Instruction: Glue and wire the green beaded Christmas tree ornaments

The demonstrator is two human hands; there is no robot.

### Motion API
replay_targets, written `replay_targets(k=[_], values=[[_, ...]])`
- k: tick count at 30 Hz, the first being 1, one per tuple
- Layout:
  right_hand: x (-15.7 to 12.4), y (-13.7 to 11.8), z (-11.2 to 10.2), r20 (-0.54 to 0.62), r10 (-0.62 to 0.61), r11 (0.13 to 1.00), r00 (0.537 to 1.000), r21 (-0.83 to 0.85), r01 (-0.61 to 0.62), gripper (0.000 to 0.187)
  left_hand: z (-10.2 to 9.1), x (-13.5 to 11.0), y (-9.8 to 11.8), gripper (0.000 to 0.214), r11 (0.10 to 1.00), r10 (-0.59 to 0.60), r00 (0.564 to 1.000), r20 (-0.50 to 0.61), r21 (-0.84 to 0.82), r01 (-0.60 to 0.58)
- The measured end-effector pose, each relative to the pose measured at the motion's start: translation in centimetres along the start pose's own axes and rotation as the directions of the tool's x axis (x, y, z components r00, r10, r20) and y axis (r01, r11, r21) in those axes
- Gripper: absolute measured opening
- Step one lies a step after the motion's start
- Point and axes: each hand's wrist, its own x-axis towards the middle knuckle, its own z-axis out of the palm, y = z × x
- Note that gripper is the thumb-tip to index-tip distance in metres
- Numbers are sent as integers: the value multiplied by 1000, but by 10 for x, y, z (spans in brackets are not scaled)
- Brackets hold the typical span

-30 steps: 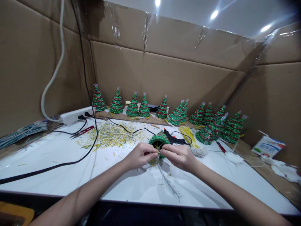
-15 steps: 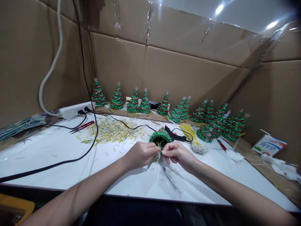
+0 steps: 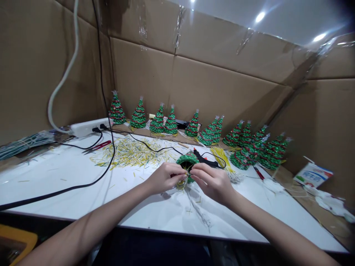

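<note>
A small green Christmas tree [image 3: 188,158] lies on its side on the white table, its hollow base facing me. In front of that opening my left hand [image 3: 168,178] pinches thin wires between thumb and fingertips. Fingertips of my right hand [image 3: 213,181] are closed at the same spot, nearly touching the left ones, on the thin wire ends. Below the hands a bundle of pale thin wires [image 3: 198,211] trails across the table towards me. Yellow wire loops show just under the left fingertips. The exact wire ends are too small to make out.
Several decorated trees [image 3: 138,114] stand along the cardboard back wall. A black glue gun [image 3: 205,159] and a yellow wire bundle [image 3: 220,154] lie right of the tree. Wire clippings [image 3: 135,152], red-handled snips [image 3: 101,145], a power strip [image 3: 88,127] and a black cable [image 3: 69,191] are leftward.
My right hand has turned, with its back now more upward and its fingers over the wires. The left hand stays at the tree's base. The camera view has shifted slightly.
</note>
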Motion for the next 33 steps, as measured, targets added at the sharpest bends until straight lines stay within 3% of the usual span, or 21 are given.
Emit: replay_targets(k=[4,7,9,11,12,14,16,17,18,19,21,23,25,26,28,30,33], values=[[3,8,-1,-23,-235,969,972,-87,232,18,0,0,1,30,1000,-8,1000,13,-16,8],[6,11,-3,-13,-278,960,960,-31,278,19,0,0,0,28,1000,-14,1000,18,-19,14],[7,9,-2,6,-154,979,988,134,152,18,1,-1,-1,26,1000,-1,1000,19,-3,1],[8,4,1,102,123,902,987,404,-154,18,2,-2,-1,25,999,34,999,16,33,-34],[8,2,3,207,272,778,940,527,-342,20,2,-3,-1,25,997,55,998,14,60,-55],[8,-2,6,468,455,428,758,631,-647,28,3,-5,-1,25,988,93,995,24,118,-95],[8,-3,7,651,480,167,588,590,-790,33,4,-6,-2,25,981,116,992,43,150,-121],[8,-3,6,696,467,119,545,561,-819,34,4,-6,-2,25,980,121,991,52,151,-128],[7,-3,5,709,456,127,538,546,-828,34,5,-6,-2,24,981,122,991,57,143,-129],[7,-2,3,688,452,189,567,547,-815,33,5,-6,-2,24,983,119,991,56,132,-125],[4,0,0,534,442,452,721,561,-693,27,4,-6,-2,23,987,107,993,41,115,-112],[0,3,-3,269,341,774,901,464,-431,21,4,-5,-1,24,990,98,995,23,101,-100],[-4,7,-2,74,128,969,989,205,-140,23,3,-4,0,23,992,94,996,10,87,-95],[-6,9,-1,36,14,998,999,68,-16,24,2,-4,0,23,992,92,996,8,81,-93],[-6,15,3,17,-185,975,983,-125,186,22,2,-4,1,24,993,88,996,10,76,-88],[-6,20,7,16,-320,930,947,-186,317,18,1,-4,1,25,994,81,997,20,72,-82],[-4,25,9,-7,-415,895,910,-184,407,16,2,-4,1,26,995,77,997,29,64,-79]])
